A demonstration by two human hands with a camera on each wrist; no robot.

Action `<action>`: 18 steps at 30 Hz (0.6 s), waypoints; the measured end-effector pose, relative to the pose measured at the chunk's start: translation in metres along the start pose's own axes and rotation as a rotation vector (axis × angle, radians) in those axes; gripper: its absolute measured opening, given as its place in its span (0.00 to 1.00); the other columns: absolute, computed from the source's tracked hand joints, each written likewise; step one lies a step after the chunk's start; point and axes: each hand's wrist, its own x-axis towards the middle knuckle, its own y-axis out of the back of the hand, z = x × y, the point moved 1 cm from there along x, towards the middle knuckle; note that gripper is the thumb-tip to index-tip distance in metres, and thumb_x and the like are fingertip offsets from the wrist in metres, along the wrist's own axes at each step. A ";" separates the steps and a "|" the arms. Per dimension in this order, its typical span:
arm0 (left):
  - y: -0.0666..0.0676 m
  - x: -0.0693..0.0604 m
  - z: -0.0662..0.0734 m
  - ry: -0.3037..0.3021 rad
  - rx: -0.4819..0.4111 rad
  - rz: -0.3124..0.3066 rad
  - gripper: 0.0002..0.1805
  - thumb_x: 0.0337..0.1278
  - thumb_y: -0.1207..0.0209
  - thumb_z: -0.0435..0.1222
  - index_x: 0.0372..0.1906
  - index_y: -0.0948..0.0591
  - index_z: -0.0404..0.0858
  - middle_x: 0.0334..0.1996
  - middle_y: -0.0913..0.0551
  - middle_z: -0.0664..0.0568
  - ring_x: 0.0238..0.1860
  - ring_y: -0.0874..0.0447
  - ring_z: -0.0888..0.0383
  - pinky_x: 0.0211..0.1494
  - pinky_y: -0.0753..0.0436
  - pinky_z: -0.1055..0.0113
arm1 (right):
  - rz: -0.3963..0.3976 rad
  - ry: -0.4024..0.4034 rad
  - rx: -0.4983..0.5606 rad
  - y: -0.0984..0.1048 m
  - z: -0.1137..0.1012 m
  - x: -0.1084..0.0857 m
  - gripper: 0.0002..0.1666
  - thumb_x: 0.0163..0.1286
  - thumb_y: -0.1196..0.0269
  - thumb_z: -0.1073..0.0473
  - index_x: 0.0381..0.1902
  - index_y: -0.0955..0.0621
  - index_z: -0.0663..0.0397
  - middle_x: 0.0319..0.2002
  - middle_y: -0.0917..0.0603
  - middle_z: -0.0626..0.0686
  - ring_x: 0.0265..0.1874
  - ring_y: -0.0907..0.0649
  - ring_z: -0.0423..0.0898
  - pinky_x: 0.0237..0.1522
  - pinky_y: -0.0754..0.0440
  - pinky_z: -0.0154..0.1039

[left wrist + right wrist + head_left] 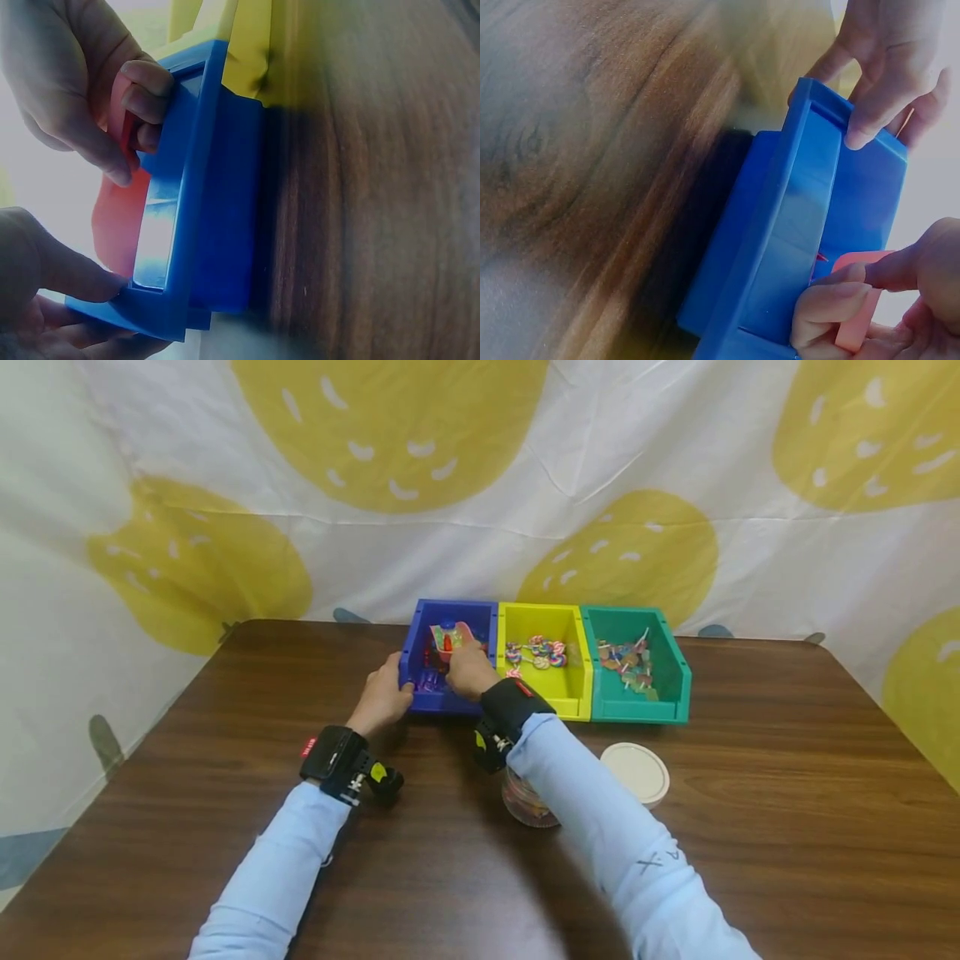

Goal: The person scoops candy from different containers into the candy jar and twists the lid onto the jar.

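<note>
A pink scoop [459, 632] is in my right hand [471, 672], its handle [857, 322] between curled fingers and thumb. The scoop is inside the blue bin [442, 702], with small colourful pieces in its bowl. My left hand [381, 700] grips the bin's left wall, thumb [79, 274] at the front corner and other fingers outside. Purple wrapped pieces [429, 680] lie low in the bin, partly hidden by my right hand. The left wrist view shows the scoop's bowl [120, 225] in red, behind the bin's front wall.
Beside the blue bin stand a yellow bin [558, 697] with swirl lollipops [542, 652] and a green bin [645, 711] with translucent candies on sticks [632, 664]. A clear jar [529, 808] with coloured contents is partly under my right sleeve. A white lid [636, 773] lies nearby.
</note>
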 end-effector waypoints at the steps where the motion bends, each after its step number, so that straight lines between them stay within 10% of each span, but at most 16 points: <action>1: 0.000 0.000 0.000 -0.003 0.003 0.003 0.27 0.57 0.54 0.27 0.62 0.44 0.26 0.56 0.34 0.29 0.57 0.34 0.40 0.60 0.35 0.50 | -0.011 -0.001 -0.002 0.013 -0.003 -0.009 0.25 0.47 0.42 0.41 0.21 0.22 0.60 0.30 0.32 0.60 0.19 0.26 0.51 0.21 0.24 0.42; 12: 0.001 0.001 0.000 -0.022 -0.002 -0.013 0.27 0.58 0.54 0.27 0.63 0.45 0.25 0.57 0.35 0.28 0.57 0.34 0.39 0.59 0.34 0.50 | -0.243 -0.232 0.366 0.267 -0.063 -0.164 0.34 0.61 0.43 0.58 0.57 0.41 0.73 0.47 0.31 0.62 0.36 0.22 0.53 0.32 0.20 0.38; 18: 0.004 0.000 0.003 -0.021 -0.009 0.016 0.30 0.58 0.53 0.29 0.64 0.48 0.26 0.59 0.37 0.29 0.59 0.37 0.39 0.61 0.37 0.50 | -0.217 -0.122 0.224 0.259 -0.039 -0.143 0.31 0.61 0.43 0.52 0.49 0.36 0.74 0.40 0.31 0.60 0.26 0.23 0.50 0.24 0.22 0.34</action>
